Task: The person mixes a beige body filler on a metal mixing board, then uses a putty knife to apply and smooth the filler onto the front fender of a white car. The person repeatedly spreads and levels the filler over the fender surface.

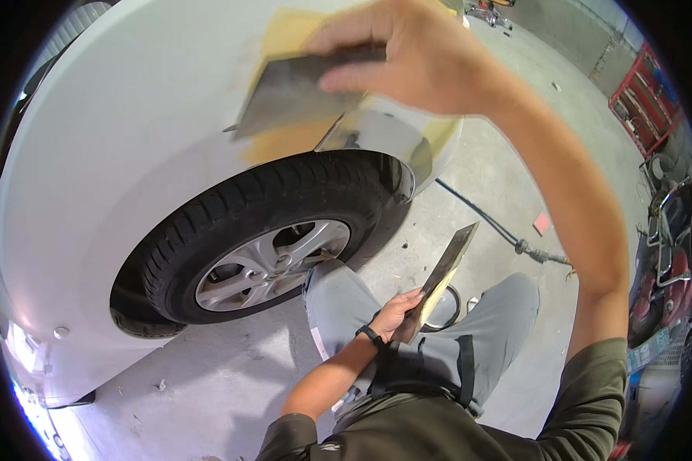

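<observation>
My right hand (419, 65), slightly blurred, grips a wide, dark, flat putty spreader (288, 96) between thumb and fingers. The spreader lies over the white car's fender (131, 100), above the wheel arch. Yellow-tan body filler (288, 138) coats the panel around and below it. Low between my knees, my left hand (398, 313) is closed around the lower part of a long dark flat plate (452, 257). Pale yellow filler (438, 296) shows along one side of that plate. How much filler is on the spreader's hidden face I cannot tell.
The black tyre (200, 219) and silver alloy wheel (257, 269) sit just ahead of my left knee. A dark hose (480, 211) runs over the concrete floor. A round black-rimmed object (447, 311) lies between my legs. A red rack (646, 100) and clutter stand at the right.
</observation>
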Motion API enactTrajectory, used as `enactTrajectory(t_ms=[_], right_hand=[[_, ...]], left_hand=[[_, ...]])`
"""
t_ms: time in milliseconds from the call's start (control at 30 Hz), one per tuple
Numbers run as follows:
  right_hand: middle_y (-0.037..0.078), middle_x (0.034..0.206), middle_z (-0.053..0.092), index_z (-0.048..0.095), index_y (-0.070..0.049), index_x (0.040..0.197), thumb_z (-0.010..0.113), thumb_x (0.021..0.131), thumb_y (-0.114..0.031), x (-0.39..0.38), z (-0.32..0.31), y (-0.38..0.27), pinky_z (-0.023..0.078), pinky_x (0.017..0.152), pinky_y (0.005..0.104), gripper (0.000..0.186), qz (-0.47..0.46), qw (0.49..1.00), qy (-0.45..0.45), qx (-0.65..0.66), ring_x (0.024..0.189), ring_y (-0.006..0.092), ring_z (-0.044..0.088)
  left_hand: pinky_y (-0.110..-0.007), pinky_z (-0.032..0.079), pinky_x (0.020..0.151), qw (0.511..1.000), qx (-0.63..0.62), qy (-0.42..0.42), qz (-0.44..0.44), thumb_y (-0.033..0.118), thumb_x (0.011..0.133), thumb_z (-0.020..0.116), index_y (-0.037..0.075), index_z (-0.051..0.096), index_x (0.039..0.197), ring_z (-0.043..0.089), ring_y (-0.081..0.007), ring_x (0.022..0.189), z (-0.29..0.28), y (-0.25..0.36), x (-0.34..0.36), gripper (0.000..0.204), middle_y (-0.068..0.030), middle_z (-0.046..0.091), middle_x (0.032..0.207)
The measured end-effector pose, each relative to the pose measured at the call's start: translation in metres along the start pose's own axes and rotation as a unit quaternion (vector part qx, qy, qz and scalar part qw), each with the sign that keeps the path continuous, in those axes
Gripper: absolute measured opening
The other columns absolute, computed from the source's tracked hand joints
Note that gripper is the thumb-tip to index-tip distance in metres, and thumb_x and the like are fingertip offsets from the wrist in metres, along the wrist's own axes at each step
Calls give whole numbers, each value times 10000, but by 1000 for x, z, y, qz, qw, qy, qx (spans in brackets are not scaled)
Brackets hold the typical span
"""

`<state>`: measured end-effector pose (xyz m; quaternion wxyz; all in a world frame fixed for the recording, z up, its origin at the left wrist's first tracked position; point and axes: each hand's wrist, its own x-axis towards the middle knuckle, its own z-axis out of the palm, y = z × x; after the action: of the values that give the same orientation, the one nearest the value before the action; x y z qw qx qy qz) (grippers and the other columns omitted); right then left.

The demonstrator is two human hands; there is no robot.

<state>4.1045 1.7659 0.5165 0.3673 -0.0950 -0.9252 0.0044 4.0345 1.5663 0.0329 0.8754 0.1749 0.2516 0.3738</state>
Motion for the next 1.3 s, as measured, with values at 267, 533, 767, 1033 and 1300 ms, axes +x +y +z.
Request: enactTrajectory(t_ms=[267,533,767,1033,1300], right_hand=[[225,909,772,816,2,1080,710,851,-28,36,-35,-29,571,822,455,254,-21,968,-236,-89,861,351,737],[205,977,797,824,-40,1184,727,869,-43,16,-39,-23,580,862,450,330,-14,978,-170,-117,914,365,755],[215,1053,804,810,-41,1199,815,822,-144,19,-52,46,597,875,427,391,19,992,-87,-88,942,328,775],[126,1012,797,751,18,1304,894,881,-243,-34,-42,99,568,858,318,517,234,972,-13,21,941,165,717],[113,1289,725,473,83,1569,703,1033,-104,-198,-42,50,588,942,376,613,384,878,159,237,1096,185,716]], left_hand=[[-224,525,1024,1000,-7,-28,-3,175,1163,536,-54,455,1616,678,-75,1166,9,6,-5,514,-65,691,1412],[-243,613,661,997,17,55,-43,223,1154,555,30,488,1612,716,-65,774,26,15,-11,502,-9,765,1092],[-230,608,660,996,-23,67,-55,218,1157,551,18,480,1613,715,-73,733,31,14,-11,504,-11,772,1069],[-223,568,595,997,33,35,-62,261,1158,552,21,466,1620,656,-53,638,28,17,-12,528,27,736,971],[-245,585,843,989,87,115,40,218,1136,597,-1,505,1590,712,-88,975,32,31,-29,512,-28,739,1236]])
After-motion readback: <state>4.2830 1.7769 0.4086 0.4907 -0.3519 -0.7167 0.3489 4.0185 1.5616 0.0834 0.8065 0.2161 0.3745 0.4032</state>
